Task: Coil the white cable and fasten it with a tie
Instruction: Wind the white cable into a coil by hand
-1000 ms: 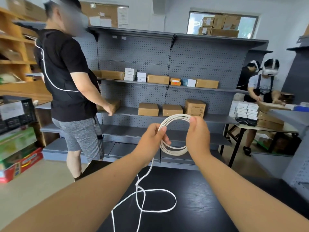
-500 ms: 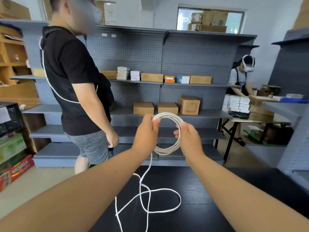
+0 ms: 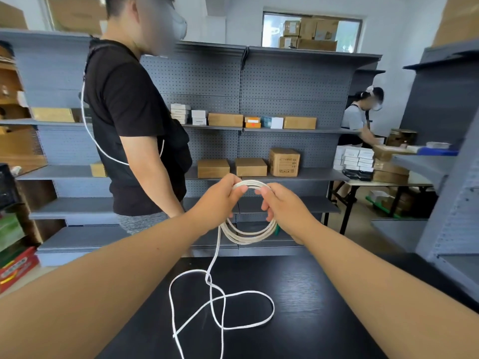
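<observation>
The white cable (image 3: 250, 235) is wound into a small coil of several turns, held upright in the air in front of me. My left hand (image 3: 220, 200) pinches the coil's top left. My right hand (image 3: 285, 208) grips its top right and right side. From the coil's left side the loose tail drops down to the black table (image 3: 311, 307), where it lies in crossing loops (image 3: 223, 301) and runs off the bottom edge. A small green bit (image 3: 277, 230) shows by my right palm. I cannot tell what it is.
A person in a black shirt (image 3: 129, 120) stands close to the table's far left corner. Behind are grey shelves (image 3: 259, 174) with cardboard boxes. Another person (image 3: 359, 120) works at a table at the right. A grey rack (image 3: 453, 203) stands near my right.
My hands have come closer together at the top of the coil. The tail's loops on the table have shifted. The person in black has stepped nearer and now faces right.
</observation>
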Demonstrator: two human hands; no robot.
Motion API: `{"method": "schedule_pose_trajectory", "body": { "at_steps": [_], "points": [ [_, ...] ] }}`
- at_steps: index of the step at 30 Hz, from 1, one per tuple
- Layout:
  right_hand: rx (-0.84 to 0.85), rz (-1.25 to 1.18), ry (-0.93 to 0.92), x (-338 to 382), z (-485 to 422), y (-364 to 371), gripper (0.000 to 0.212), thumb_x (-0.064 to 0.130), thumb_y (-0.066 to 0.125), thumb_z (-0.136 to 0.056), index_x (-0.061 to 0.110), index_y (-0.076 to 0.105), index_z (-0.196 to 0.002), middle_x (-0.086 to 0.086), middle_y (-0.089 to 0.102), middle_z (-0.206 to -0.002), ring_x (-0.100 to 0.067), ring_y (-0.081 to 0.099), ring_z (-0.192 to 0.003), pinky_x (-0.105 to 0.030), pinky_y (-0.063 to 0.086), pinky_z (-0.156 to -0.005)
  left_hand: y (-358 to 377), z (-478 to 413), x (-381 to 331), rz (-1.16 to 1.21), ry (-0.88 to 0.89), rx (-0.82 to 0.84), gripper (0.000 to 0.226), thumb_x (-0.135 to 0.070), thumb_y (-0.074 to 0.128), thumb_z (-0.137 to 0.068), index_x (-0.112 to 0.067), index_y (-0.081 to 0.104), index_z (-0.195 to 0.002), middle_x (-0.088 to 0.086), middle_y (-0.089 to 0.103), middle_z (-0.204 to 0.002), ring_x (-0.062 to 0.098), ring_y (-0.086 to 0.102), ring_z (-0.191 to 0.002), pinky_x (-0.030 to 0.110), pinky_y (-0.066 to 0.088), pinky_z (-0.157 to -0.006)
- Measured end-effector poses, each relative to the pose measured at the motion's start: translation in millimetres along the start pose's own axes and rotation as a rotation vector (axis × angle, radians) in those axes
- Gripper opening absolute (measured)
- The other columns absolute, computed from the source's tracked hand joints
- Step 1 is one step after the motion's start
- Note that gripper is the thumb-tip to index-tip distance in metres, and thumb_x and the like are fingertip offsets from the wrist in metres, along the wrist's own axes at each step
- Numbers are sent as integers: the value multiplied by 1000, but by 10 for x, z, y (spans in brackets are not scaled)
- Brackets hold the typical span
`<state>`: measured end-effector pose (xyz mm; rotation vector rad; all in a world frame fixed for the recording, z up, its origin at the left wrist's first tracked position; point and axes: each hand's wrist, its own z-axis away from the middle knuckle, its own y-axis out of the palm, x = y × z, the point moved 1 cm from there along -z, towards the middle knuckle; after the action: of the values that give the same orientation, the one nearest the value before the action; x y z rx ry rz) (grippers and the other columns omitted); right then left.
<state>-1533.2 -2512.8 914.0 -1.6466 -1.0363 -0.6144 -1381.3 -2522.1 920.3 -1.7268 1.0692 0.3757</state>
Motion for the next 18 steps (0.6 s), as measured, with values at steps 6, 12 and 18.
{"method": "schedule_pose_trajectory", "body": {
  "at_steps": [6, 12, 18],
  "points": [
    [-125, 164, -121, -22, 52, -101, 29, 27, 37, -99, 8, 59, -102, 1, 56, -81, -14, 49, -77, -30, 33, -64, 103, 58, 18, 343, -106, 65, 17, -30, 45, -96, -17, 54, -91, -3, 57, -69, 12, 54, -60, 27, 45, -66],
    [-303, 63, -162, -106, 82, -220, 25, 25, 37, -99, 12, 59, -97, 9, 52, -77, -5, 47, -72, -5, 34, -59, 188, 147, -29, 735, -268, 158, 23, -25, 42, -98, -11, 60, -100, -1, 59, -67, 12, 58, -63, 19, 48, -58],
    [-479, -212, -125, -212, 137, -225, 23, 28, 35, -98, 23, 56, -91, 13, 48, -68, -13, 48, -71, -28, 38, -67, 345, 145, -101, 660, -185, 75, 26, -35, 41, -97, -19, 62, -95, 0, 60, -65, 18, 54, -72, 35, 42, -79]
  ]
}}
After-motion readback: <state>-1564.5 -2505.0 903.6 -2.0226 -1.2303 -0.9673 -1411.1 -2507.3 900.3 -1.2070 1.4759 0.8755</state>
